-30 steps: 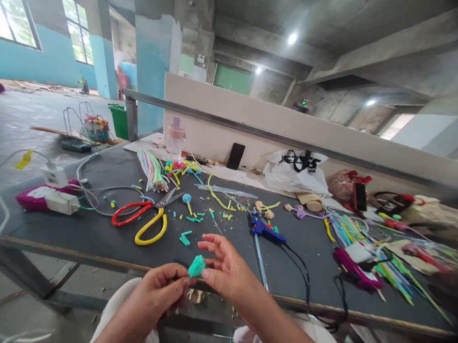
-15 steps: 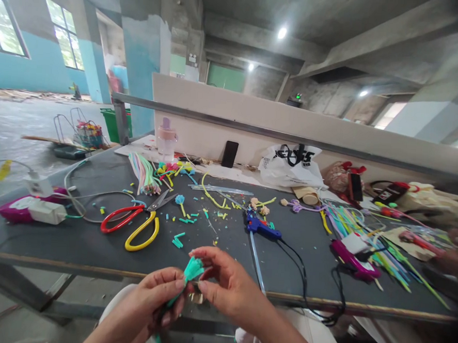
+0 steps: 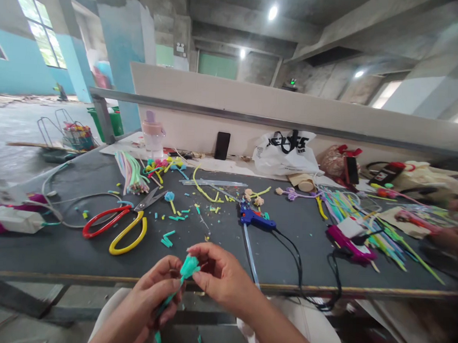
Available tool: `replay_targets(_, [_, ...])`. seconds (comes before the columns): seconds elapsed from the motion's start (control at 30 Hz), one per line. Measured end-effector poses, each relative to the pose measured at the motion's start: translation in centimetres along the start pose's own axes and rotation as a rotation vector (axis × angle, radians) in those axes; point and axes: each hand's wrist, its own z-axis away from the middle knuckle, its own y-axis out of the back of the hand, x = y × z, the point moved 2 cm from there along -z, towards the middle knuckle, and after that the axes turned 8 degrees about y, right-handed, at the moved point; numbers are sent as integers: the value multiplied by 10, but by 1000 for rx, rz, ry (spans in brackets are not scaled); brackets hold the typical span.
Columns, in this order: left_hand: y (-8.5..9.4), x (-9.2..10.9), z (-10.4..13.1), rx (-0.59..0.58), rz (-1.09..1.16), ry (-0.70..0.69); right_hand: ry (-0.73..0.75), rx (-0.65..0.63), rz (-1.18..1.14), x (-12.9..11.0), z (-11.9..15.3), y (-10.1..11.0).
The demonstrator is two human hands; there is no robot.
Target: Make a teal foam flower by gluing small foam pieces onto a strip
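Just in front of the table edge, my left hand (image 3: 160, 286) pinches the stem of a teal pipe-cleaner flower (image 3: 189, 267). The stem's lower end hangs below the hand. My right hand (image 3: 220, 274) curves around the flower's head, thumb and fingertips against its right side. On the table beyond lie short teal pipe-cleaner pieces (image 3: 167, 239). Scissors (image 3: 127, 222) with one red and one yellow handle rest to the left, blades partly apart. A blue glue gun (image 3: 257, 218) with a clear glue stick (image 3: 250, 255) lies to the right.
Bundled pastel pipe cleaners (image 3: 130, 173), a bottle (image 3: 152, 136) and a phone (image 3: 222, 146) are at the back. A white bag (image 3: 284, 154) stands right of them. Loose pipe cleaners (image 3: 346, 215) and a purple power strip (image 3: 350, 244) lie right, near another person's hand (image 3: 456, 234).
My view has turned slightly, so the table things appear further left. The right fingers have closed in on the flower's head, which looks more gathered. The left hand keeps its hold on the stem.
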Motion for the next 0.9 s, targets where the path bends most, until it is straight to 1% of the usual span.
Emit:
replay_targets(0.07, [0, -1, -2, 19, -29, -2, 17, -16, 3, 1, 1, 2])
replay_targets(0.23, [-1, -1, -2, 72, -62, -61, 68, -24, 64, 0, 1, 8])
replay_targets(0.33, [-1, -2, -2, 60, -74, -96, 73, -22, 105, 1, 0, 8])
replay_targets(0.43, [-1, -3, -2, 60, -68, -97, 64, -23, 87, 1, 1, 7])
replay_targets(0.53, [-3, 0, 1, 69, -35, -50, 95, -30, 60, -3, 2, 6])
replay_targets(0.7, [-6, 4, 3, 7, 30, 63, 163, -82, 158, -12, 3, 8])
replay_targets(0.8, [-2, 0, 0, -63, 106, 130, 146, -73, 228, -11, 2, 10])
replay_targets(0.9, [4, -7, -3, -125, 160, 197, 95, -45, 280, -3, 2, 11])
